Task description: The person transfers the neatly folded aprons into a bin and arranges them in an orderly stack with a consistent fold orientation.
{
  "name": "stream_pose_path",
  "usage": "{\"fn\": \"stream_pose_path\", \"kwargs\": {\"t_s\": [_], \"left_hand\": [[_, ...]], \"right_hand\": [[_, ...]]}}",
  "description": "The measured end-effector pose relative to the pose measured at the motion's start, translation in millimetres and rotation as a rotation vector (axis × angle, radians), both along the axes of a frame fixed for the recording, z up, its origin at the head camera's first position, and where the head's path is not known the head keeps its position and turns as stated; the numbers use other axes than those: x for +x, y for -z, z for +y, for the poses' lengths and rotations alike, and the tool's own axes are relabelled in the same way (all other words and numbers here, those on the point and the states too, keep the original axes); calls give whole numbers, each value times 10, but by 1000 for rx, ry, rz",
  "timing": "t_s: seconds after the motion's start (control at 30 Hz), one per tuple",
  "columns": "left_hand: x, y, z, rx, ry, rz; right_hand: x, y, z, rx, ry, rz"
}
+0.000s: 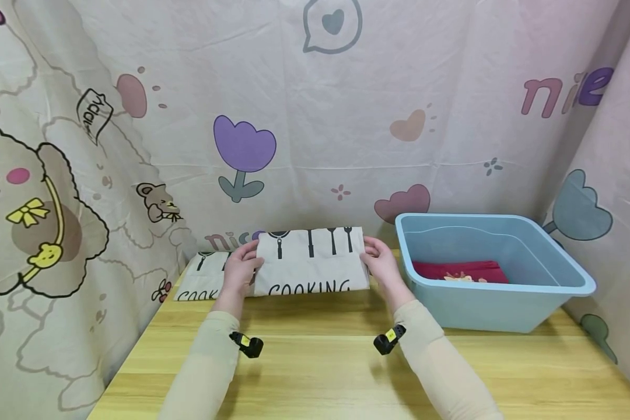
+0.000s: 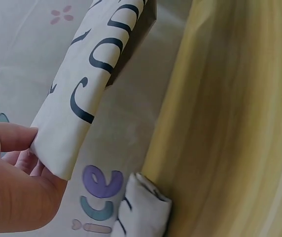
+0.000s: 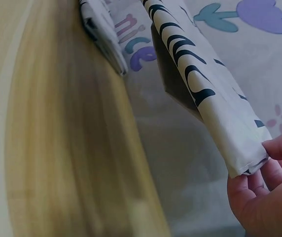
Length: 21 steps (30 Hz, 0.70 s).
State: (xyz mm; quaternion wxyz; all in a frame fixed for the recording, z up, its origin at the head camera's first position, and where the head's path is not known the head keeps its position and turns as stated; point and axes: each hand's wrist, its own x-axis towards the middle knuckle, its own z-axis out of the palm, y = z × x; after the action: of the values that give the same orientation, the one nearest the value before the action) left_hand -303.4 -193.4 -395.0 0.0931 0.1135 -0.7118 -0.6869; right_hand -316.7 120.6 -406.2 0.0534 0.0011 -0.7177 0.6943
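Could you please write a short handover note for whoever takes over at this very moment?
Left hand and right hand each pinch one end of the folded COOKING cloth, held lifted above the table.
A second folded cloth lies at the table's back left.
The blue tub on the right holds a red cloth.
Done: the held cloth is folded.
Left: probably setting it down; where is unclear.

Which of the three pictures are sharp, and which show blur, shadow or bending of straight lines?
Head view: sharp, evenly lit, the table edges bow slightly toward the frame sides. Left wrist view: the folded cloth is fairly sharp, the wood is smeared. Right wrist view: the wood is blurred, and a dark shadow lies under the cloth.
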Motion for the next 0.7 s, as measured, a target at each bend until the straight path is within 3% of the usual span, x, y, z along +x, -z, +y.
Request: {"fn": "stream_pose_path", "kwargs": {"t_s": [0.17,0.7], "left_hand": [[60,-144,-36,-8,27,15],[237,-577,-98,89,76,93]], "right_hand": [[47,-148,5,25,-4,37],[203,-611,0,82,-33,136]]}}
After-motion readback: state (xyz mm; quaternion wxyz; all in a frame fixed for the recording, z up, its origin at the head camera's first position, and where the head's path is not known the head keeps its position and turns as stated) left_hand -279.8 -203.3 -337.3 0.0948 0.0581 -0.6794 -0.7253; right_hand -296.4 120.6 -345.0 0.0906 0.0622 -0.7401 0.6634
